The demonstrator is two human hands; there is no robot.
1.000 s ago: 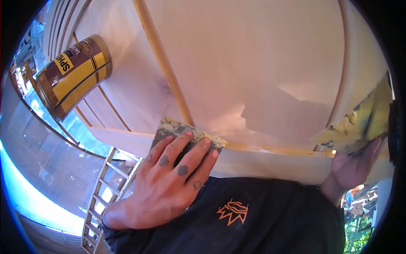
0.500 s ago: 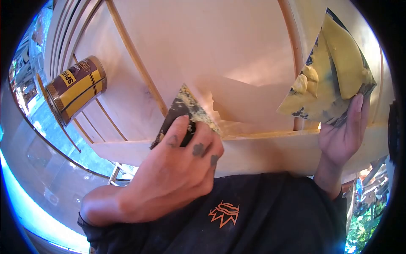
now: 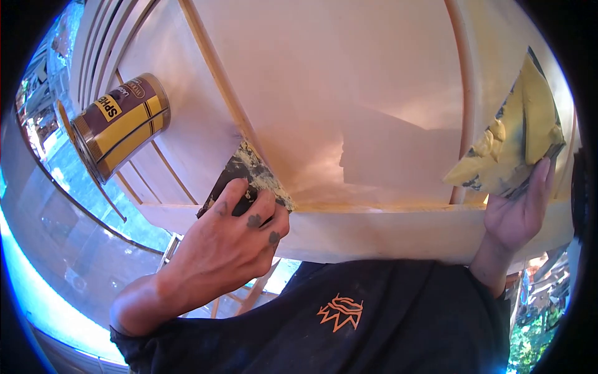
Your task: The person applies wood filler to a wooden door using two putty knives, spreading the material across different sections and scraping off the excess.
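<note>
My left hand (image 3: 240, 227) grips a dark flat putty spreader (image 3: 252, 171) crusted with pale yellow filler. Its far edge is up against the pale wooden panel (image 3: 299, 112), close to the foot of a slanted wooden strip (image 3: 215, 68). On the right, my right hand (image 3: 520, 209) holds a dark thin plate (image 3: 507, 153) from below, thumb over its lower corner. Thick yellow putty (image 3: 539, 118) covers most of that plate, with lumps near its left side. Wet-looking streaks run along the panel's lower edge between the two hands.
A brown and yellow metal can (image 3: 121, 124) stands tilted in view at the left, beside more wooden strips. A wooden ledge (image 3: 386, 234) runs along the panel's bottom, close to my dark shirt (image 3: 398, 318). Another upright strip (image 3: 461, 93) stands toward the right.
My left hand has moved left and down across the panel with the spreader. The plate with putty has shifted right and down. The whole view has shifted slightly.
</note>
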